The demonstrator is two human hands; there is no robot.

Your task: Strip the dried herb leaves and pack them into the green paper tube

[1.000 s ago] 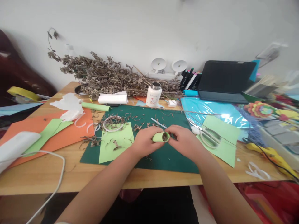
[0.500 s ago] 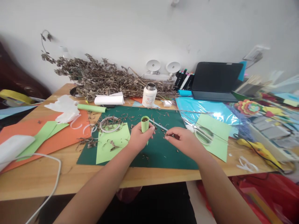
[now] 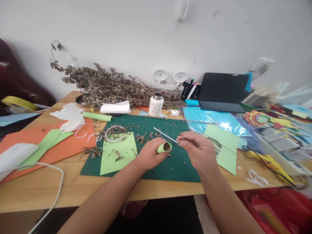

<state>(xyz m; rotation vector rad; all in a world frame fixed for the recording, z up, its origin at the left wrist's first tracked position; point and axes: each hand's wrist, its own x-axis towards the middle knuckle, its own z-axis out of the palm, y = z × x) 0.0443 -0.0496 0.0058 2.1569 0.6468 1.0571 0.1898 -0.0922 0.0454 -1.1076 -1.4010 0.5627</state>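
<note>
We see the green paper tube (image 3: 161, 149), upright half a second ago, now leaning with its mouth toward the right grip (image 3: 201, 149), brown scraps showing inside. The left grip (image 3: 149, 154) is wrapped round it, over the dark green mat (image 3: 173, 170) on the bench (image 3: 73, 190). The right one has lifted, pinching a small brown fragment (image 3: 182, 137) (dried leaf, we think), near the tube but apart from it. For the work in hand, we judge, the opening now faces that fragment better.
</note>
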